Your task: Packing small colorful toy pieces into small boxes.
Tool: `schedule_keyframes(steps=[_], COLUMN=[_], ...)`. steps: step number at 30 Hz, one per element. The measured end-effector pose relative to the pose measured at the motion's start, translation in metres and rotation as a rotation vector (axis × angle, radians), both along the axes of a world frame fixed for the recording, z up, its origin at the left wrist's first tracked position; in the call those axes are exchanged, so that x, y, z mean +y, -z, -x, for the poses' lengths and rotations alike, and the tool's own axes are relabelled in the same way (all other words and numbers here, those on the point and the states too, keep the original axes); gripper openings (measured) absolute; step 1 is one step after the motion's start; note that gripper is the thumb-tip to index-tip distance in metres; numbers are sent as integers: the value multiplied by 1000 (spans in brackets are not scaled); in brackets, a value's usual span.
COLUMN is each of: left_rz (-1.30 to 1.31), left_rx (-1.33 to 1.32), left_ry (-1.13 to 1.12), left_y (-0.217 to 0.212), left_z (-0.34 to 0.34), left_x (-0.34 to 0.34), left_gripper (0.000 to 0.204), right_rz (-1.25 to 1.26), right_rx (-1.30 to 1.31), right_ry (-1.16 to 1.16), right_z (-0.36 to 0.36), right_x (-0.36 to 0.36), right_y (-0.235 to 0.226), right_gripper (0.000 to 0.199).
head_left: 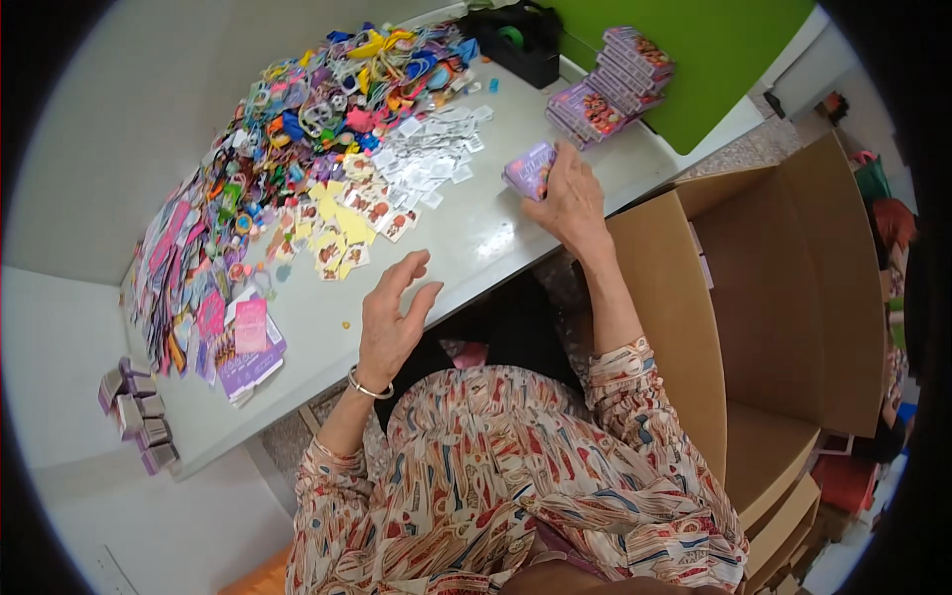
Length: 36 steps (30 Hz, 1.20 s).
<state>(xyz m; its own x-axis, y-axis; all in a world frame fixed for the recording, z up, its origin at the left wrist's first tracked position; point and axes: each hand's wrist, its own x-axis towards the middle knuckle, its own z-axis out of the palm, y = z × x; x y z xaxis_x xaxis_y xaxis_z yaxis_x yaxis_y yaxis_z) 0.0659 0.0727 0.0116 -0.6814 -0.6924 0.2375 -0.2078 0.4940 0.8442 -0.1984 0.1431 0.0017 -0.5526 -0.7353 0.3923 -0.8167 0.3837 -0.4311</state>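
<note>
My right hand (pixel 572 201) grips a small purple printed box (pixel 531 171) above the right part of the white table (pixel 476 260). Its fingers wrap over the box's right side. Nothing is in my left hand (pixel 394 315), which hovers at the table's near edge with fingers apart; a bracelet circles that wrist. Beyond my hands lie yellow and picture-printed cards (pixel 347 226) and a heap of small white packets (pixel 431 149). Several matching purple boxes (pixel 605 94) are stacked behind my right hand.
A long pile of colourful trinkets (pixel 307 119) runs along the wall side. A black tape dispenser (pixel 526 50) stands at the back. Left, a flattened purple carton (pixel 250 367) lies on the table, and small boxes (pixel 144 416) sit at the corner. An open cardboard box (pixel 684 327) is at my right.
</note>
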Motion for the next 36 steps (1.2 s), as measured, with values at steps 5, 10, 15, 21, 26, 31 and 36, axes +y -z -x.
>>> schedule_keyframes(steps=[5,10,15,21,26,31,36], left_rz=[-6,-6,27,-8,28,107,125], left_rx=[34,-30,-64,-72,-69,-20,37], left_ry=[46,36,5,-27,0,-48,-54], left_y=[-4,-3,5,12,10,22,15], left_z=[6,-2,-12,-20,-17,-32,-44], left_x=[3,7,7,3,4,7,12], left_gripper=[36,36,35,35,33,33,33], right_rz=[2,-68,-113,-93,-142,-280,-343], right_rx=[333,511,612,762,803,848,931], right_ry=[82,120,122,166,142,233,301], right_z=[53,124,138,124,127,124,191], right_x=[-19,-35,-33,-32,-33,-55,-35], right_y=[-45,-39,-31,-23,-18,-13,7], right_gripper=[68,69,61,67,68,64,72])
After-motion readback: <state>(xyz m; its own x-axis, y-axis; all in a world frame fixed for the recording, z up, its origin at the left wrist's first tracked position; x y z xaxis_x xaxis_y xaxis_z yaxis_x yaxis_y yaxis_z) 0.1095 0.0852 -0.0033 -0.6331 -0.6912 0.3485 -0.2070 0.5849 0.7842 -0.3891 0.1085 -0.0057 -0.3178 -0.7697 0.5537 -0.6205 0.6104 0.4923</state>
